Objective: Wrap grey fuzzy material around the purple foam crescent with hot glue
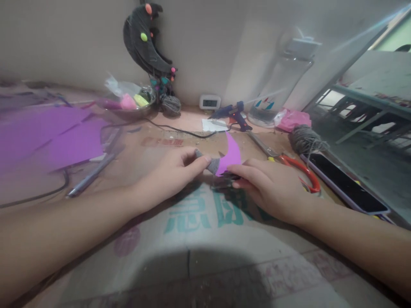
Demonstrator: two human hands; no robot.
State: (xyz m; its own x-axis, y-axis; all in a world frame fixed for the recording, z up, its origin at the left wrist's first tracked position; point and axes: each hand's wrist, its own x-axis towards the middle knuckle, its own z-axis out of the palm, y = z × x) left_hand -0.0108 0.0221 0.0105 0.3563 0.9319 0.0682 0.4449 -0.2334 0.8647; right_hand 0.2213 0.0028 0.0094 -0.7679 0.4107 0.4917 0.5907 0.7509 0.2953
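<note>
The purple foam crescent (231,155) stands just above the cardboard mat (205,244), its grey yarn-wrapped tip (213,165) pinched by the left hand (173,172); the right hand (271,188) grips its base. Risk: a slackened pinch may unwind the yarn.

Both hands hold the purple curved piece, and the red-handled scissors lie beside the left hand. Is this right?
No. The head view shows the red-handled scissors beside the right hand, not the left hand. Both hands do hold the purple curved piece.
</note>
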